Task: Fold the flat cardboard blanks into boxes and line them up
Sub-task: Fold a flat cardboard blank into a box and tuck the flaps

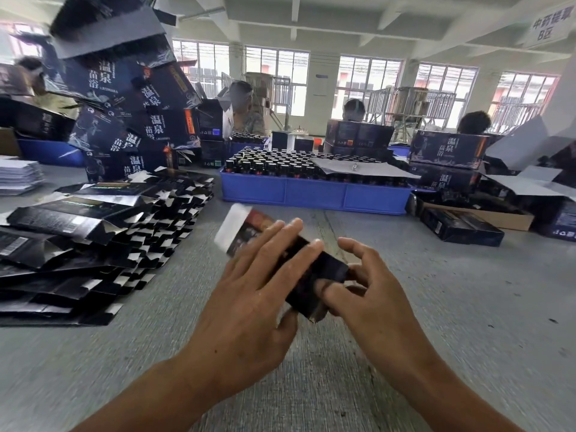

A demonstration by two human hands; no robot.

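A small black cardboard box (314, 275) is held above the grey table between both hands; its white open flap (232, 227) sticks up at the far left end, blurred. My left hand (249, 294) lies over the box's left side with fingers spread across its top. At the box's near right end, my right hand (371, 288) grips with thumb and fingers curled. A big fanned heap of flat black blanks (103, 232) lies on the table to the left.
A blue crate (314, 194) full of dark bottles stands across the table ahead. Folded dark boxes tower at the back left (134, 120) and stack at the right (448, 151). A brown carton (486, 216) sits at right. Several people sit behind.
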